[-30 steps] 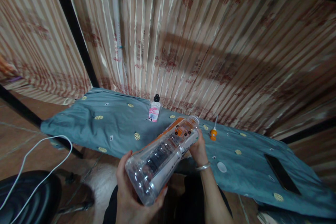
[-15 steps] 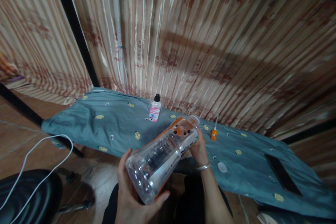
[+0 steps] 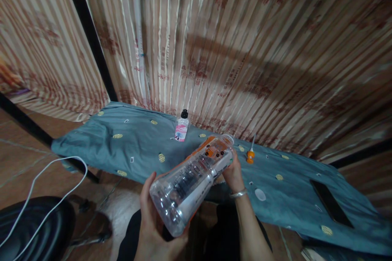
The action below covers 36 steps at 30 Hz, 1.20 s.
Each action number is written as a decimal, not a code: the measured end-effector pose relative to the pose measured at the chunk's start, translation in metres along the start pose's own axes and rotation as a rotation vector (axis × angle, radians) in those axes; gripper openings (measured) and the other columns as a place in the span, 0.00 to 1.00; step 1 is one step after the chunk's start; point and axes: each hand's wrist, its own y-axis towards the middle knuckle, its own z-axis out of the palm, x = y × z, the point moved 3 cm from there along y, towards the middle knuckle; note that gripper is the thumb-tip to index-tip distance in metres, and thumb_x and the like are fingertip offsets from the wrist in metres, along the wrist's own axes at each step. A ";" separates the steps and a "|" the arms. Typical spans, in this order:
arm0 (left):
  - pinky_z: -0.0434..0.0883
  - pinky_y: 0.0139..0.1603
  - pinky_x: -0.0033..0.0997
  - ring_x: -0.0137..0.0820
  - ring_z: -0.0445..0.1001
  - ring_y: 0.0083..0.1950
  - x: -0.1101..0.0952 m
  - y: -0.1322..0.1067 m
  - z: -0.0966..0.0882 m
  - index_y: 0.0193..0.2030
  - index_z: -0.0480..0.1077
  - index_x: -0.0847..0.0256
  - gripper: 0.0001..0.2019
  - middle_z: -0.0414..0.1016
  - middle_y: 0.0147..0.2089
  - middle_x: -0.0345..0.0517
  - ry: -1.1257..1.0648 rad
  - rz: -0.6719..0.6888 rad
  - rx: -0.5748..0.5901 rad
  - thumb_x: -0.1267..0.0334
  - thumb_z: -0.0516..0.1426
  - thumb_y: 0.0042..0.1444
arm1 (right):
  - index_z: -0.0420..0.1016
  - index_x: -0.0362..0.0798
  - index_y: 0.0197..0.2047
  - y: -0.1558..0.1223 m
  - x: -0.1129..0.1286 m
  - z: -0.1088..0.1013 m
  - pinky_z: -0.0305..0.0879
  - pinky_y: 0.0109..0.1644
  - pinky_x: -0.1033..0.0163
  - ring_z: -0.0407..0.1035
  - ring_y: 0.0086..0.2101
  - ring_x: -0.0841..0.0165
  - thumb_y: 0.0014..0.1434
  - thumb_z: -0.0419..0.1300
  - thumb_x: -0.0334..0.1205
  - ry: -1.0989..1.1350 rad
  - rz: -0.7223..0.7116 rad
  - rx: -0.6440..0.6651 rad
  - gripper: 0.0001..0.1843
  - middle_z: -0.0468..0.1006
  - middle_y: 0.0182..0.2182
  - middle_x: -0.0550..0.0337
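Observation:
Both my hands hold a large clear plastic bottle (image 3: 192, 181) with an orange and white label, tilted so its uncapped mouth points up and to the right. My left hand (image 3: 159, 224) is wrapped around the base end. Near the neck, my right hand (image 3: 234, 175) grips the far side, its fingers partly hidden behind the bottle; a silver bangle circles that wrist. Beyond the bottle, a small clear bottle (image 3: 181, 128) with a black cap and pink label stands on the teal cloth. Right of my right hand is an orange-bodied piece (image 3: 250, 156) with a thin pale stem.
A teal cloth with pineapple prints (image 3: 141, 142) covers the long surface. On it lie a dark phone (image 3: 331, 204) and a whitish disc (image 3: 260, 195). Striped curtains (image 3: 196, 49) hang behind, beside black posts (image 3: 92, 28). A black stool (image 3: 36, 224) and white cable (image 3: 61, 159) are at lower left.
My left thumb has moved in against the bottle's base and now shows less. The bottle sits slightly further right in the view, along with the whole scene. Both hands keep their hold.

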 end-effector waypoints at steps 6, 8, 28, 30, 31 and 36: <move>0.82 0.49 0.39 0.43 0.84 0.53 -0.006 -0.004 0.003 0.71 0.63 0.53 0.43 0.77 0.60 0.52 -0.075 -0.108 -0.013 0.61 0.68 0.46 | 0.75 0.50 0.56 0.001 0.004 0.002 0.83 0.48 0.50 0.84 0.42 0.54 0.49 0.74 0.49 0.048 0.040 0.028 0.32 0.87 0.45 0.49; 0.82 0.50 0.41 0.46 0.83 0.54 -0.007 -0.005 0.005 0.71 0.62 0.53 0.44 0.77 0.61 0.54 -0.115 -0.143 -0.022 0.60 0.69 0.46 | 0.75 0.50 0.56 0.001 0.005 0.002 0.83 0.49 0.49 0.84 0.44 0.53 0.49 0.74 0.50 0.052 0.052 0.036 0.33 0.87 0.47 0.48; 0.82 0.49 0.41 0.43 0.84 0.50 0.006 -0.007 0.009 0.69 0.61 0.52 0.47 0.76 0.58 0.53 -0.160 -0.114 -0.010 0.49 0.75 0.45 | 0.75 0.49 0.56 0.000 0.003 0.001 0.82 0.53 0.49 0.83 0.47 0.53 0.48 0.75 0.52 0.069 0.067 0.032 0.34 0.87 0.49 0.48; 0.82 0.50 0.41 0.43 0.84 0.50 0.011 -0.006 0.007 0.69 0.61 0.52 0.47 0.77 0.57 0.51 -0.153 -0.085 -0.012 0.50 0.76 0.44 | 0.76 0.49 0.57 0.000 0.001 0.002 0.82 0.52 0.48 0.83 0.47 0.52 0.49 0.74 0.51 0.071 0.074 0.036 0.34 0.87 0.49 0.47; 0.82 0.50 0.40 0.42 0.84 0.50 0.014 -0.004 0.006 0.69 0.61 0.52 0.47 0.77 0.57 0.51 -0.146 -0.057 -0.001 0.53 0.77 0.44 | 0.75 0.48 0.57 0.000 -0.001 0.004 0.82 0.52 0.47 0.83 0.48 0.51 0.49 0.74 0.51 0.075 0.075 0.030 0.34 0.86 0.49 0.47; 0.83 0.45 0.35 0.39 0.86 0.47 0.026 0.002 -0.002 0.73 0.58 0.46 0.50 0.80 0.56 0.46 -0.044 0.156 0.116 0.66 0.75 0.45 | 0.75 0.49 0.57 0.004 -0.005 0.008 0.81 0.55 0.45 0.82 0.50 0.50 0.51 0.73 0.53 0.088 0.076 0.004 0.34 0.86 0.51 0.46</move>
